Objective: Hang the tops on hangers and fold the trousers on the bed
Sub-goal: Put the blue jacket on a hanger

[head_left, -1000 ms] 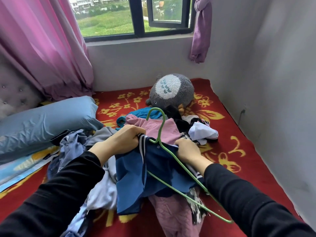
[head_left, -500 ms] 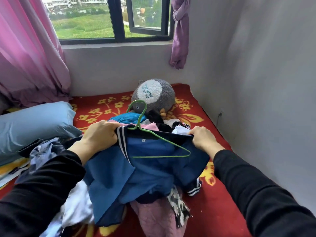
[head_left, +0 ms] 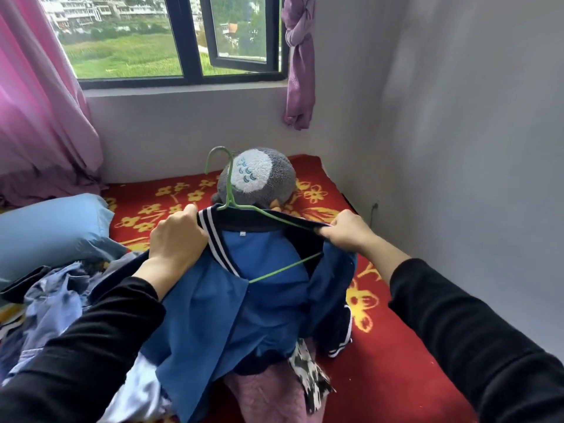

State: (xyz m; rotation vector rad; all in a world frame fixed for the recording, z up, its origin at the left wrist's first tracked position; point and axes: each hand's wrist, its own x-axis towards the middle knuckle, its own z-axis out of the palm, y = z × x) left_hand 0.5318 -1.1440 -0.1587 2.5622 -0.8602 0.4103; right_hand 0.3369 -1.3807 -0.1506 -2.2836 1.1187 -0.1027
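Holding a blue top [head_left: 244, 303] up over the bed [head_left: 396, 361], the person has a green hanger [head_left: 244, 209] partly threaded into its neck opening. The left hand [head_left: 177, 239] is closed on the striped collar at the left shoulder, and the right hand [head_left: 341, 230] is closed on the dark collar edge at the right shoulder, pinching cloth between thumb and fingers. The two hands are well apart, stretching the neckline across from left to right.

The hanger's hook stands up at the far side, in front of a grey plush toy [head_left: 259, 178]. Its right arm runs along the collar towards the right hand, and its bottom bar shows slanting across the open neck inside the top, lower on the left. The hanger's long axis thus lies roughly along the line between the hands, but tilted. The left end of the hanger is hidden under the cloth by the left hand, so whether that shoulder is already seated cannot be told. The right hand is the nearer one to the exposed hanger arm, and the likely next step is to draw the collar over that end.

More clothes lie heaped on the bed below and to the left, beside a blue pillow [head_left: 52, 227].
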